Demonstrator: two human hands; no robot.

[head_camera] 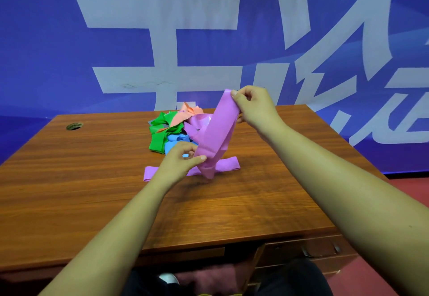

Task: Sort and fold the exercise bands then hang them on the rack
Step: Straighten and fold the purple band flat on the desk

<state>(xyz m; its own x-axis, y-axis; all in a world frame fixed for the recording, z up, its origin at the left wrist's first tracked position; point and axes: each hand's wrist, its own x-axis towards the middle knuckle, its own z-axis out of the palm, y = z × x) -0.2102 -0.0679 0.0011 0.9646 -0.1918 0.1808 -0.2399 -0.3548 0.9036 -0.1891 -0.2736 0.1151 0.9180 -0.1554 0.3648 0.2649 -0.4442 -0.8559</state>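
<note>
Blue banner wall (46,52), big white characters, behind wooden tabletop (92,191). Purple band (218,131) held up over tabletop centre, slanting. Right hand (255,107) pinches top end. Left hand (178,161) pinches lower part, fingers (199,158) curled on it. Second purple band (228,164) flat underneath. Tangled pile (167,131) of green, orange, blue bands just behind. Cable hole (74,126) far left.

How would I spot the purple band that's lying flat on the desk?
On the wooden desk, look nearer than the colourful pile. The flat purple band lies crosswise there; its purple neighbour, the lifted band, is held by the left hand and right hand.
</note>
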